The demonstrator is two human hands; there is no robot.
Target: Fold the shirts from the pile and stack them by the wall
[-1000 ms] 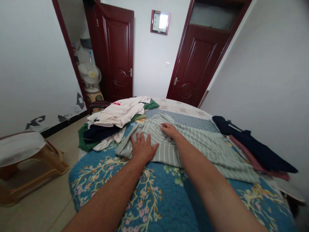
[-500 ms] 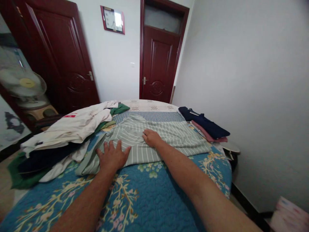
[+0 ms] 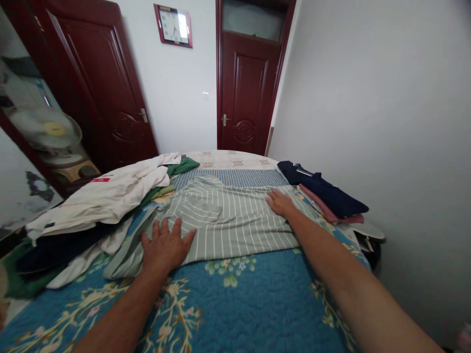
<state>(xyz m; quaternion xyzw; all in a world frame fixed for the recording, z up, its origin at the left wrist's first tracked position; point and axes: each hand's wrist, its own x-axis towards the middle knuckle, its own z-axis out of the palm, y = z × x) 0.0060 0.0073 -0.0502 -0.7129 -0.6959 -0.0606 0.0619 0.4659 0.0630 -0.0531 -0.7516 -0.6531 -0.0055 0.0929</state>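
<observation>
A grey-green shirt with white stripes (image 3: 235, 215) lies spread out on a blue flowered cover (image 3: 250, 304). My left hand (image 3: 165, 245) rests on its near left part, fingers spread and holding nothing. Farther right, my right hand (image 3: 280, 202) lies palm down on the upper right part of the cloth, with its fingers stretched out. A folded-over sleeve shows between the hands, near the shirt's left part.
On the left is a loose heap of clothes with a white shirt (image 3: 110, 196) on top. Folded navy clothes (image 3: 327, 193) lie on a pink garment (image 3: 320, 206) at the right edge. A fan (image 3: 51, 128) stands behind at left.
My right hand has slid to the right across the striped shirt. My left hand stays on the cloth. The view has shifted slightly.
</observation>
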